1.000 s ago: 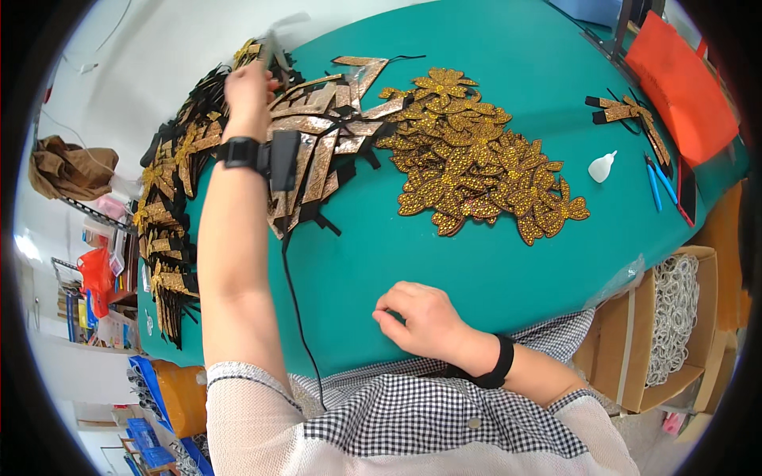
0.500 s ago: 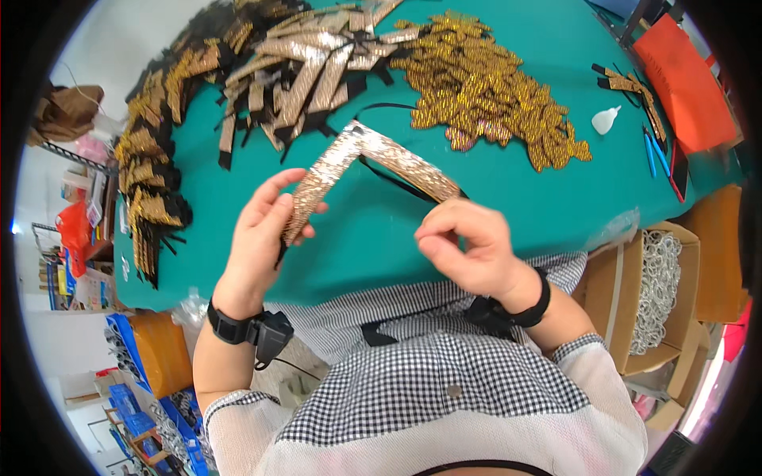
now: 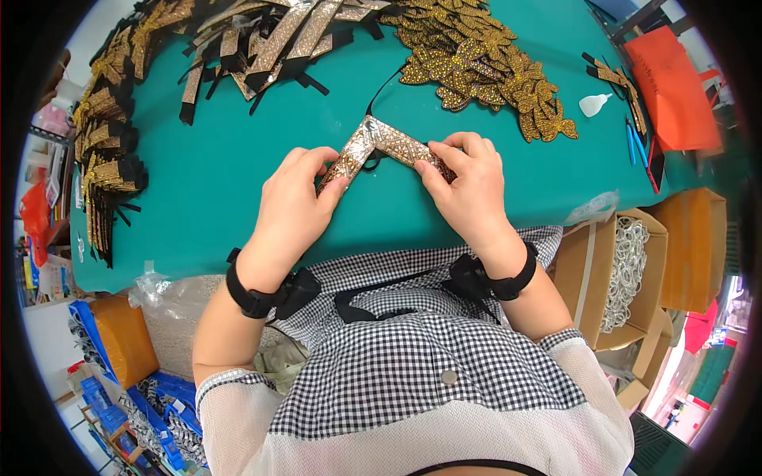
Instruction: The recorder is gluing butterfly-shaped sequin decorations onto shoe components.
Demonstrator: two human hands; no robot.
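Two mishaps are worrying us: uneven pulling could be creasing the glittery bent strip point(image 3: 374, 133), and the black cord point(image 3: 382, 90) at its corner could be snagging on the far gold flowers point(image 3: 480, 67). With left fingers point(image 3: 317, 156) and right fingers point(image 3: 468, 144), we are gripping the strip's two near ends, its corner pointing far between them, over the green counter point(image 3: 214, 174).

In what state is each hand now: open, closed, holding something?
Left hand: closed, holding one end of the glittery V-shaped strip.
Right hand: closed, holding the strip's other end.
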